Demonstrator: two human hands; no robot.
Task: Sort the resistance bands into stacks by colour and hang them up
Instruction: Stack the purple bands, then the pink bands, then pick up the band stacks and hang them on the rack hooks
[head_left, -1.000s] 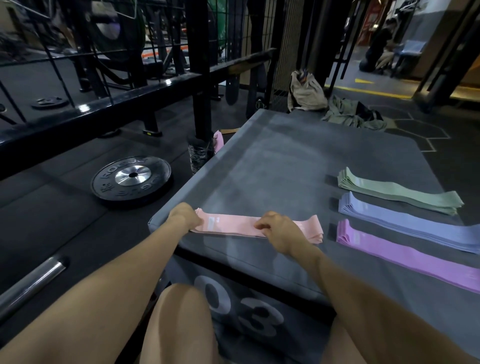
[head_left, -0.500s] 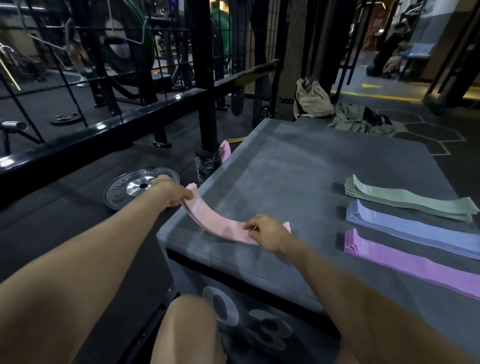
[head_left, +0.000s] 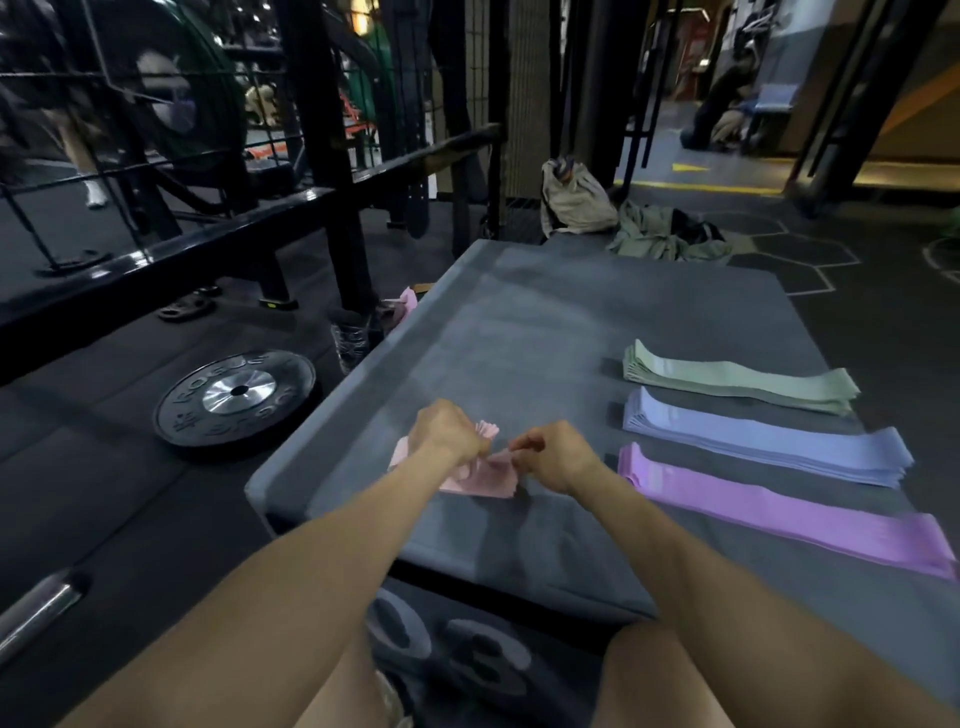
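Note:
A stack of pink resistance bands (head_left: 480, 479) lies folded over near the front left corner of the grey padded box (head_left: 519, 332). My left hand (head_left: 448, 432) grips one folded end of it. My right hand (head_left: 551, 455) pinches the other end close beside the left. To the right lie three flat stacks side by side: green bands (head_left: 737, 382) farthest, blue bands (head_left: 769, 441) in the middle, purple bands (head_left: 779, 506) nearest me.
A black weight plate (head_left: 236, 397) lies on the floor left of the box. A barbell end (head_left: 36, 613) pokes in at lower left. A black rack (head_left: 322, 171) stands behind. More pink bands (head_left: 406, 302), a bag (head_left: 574, 200) and clothes (head_left: 667, 236) lie beyond.
The pink stack lay stretched flat between my hands. My left hand lifted its end and swung it rightward, so the stack is now folded with both hands close together.

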